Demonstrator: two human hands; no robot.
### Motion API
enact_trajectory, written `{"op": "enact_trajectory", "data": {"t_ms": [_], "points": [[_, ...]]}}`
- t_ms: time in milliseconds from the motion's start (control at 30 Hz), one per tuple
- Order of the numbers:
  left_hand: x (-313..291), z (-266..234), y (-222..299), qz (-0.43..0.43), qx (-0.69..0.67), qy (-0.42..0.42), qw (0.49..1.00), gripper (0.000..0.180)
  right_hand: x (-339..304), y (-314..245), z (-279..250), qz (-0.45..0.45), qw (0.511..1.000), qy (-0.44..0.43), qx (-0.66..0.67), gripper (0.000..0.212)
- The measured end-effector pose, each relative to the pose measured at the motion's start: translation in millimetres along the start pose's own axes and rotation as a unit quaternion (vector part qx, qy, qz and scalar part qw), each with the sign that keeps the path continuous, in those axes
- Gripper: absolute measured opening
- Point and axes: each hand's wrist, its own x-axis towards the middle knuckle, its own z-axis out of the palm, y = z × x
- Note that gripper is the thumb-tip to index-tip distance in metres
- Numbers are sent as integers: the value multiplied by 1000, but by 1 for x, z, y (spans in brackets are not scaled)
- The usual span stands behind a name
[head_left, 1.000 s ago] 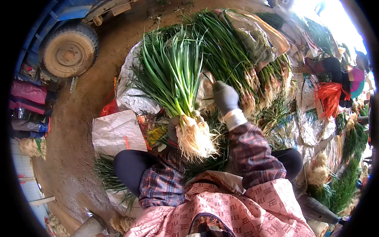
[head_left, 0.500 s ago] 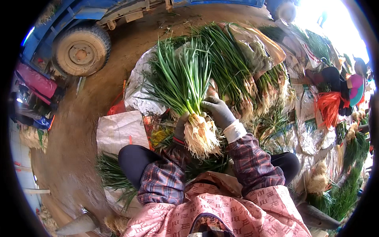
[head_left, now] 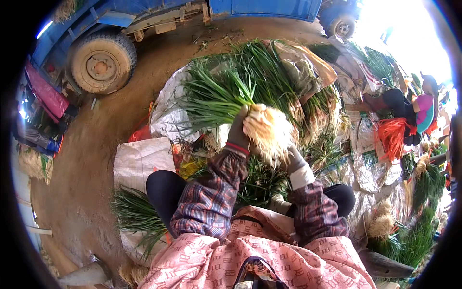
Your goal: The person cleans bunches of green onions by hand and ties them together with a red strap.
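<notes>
1. One gloved left hand [head_left: 238,132] grips one onion bundle [head_left: 262,120]; one gloved right hand [head_left: 295,161] is by its roots [head_left: 274,144], grip impossible to tell.
2. That bundle, before the pink apron [head_left: 260,255], hides part of the onion heap [head_left: 269,72].
3. One blue truck [head_left: 274,8], two wheels [head_left: 102,65], one co-worker [head_left: 425,103].

The gloves [head_left: 237,131] look matt cloth, the roots [head_left: 269,134] rough, the sack [head_left: 138,164] creased plastic, the truck [head_left: 274,7] smooth metal.

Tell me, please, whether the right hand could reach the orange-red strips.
Probably not from here: the orange-red strips lie well off to the right, beyond wrinkled sheeting, and the right hand is at the bunch's roots.
</notes>
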Motion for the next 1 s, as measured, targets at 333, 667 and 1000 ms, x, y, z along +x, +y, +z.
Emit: {"op": "enact_trajectory", "data": {"t_ms": [333, 667, 1000], "points": [[44, 96, 41, 82, 119, -70, 987, 28, -88, -52, 95, -83, 658, 38, -747, 38], [-74, 134, 106, 339, 369, 40, 865, 24, 41, 17, 286, -490, 517, -257, -653, 65], [-397, 115, 247, 328, 449, 241, 795, 55, 157, 88, 190, 71, 754, -253, -602, 22]]}}
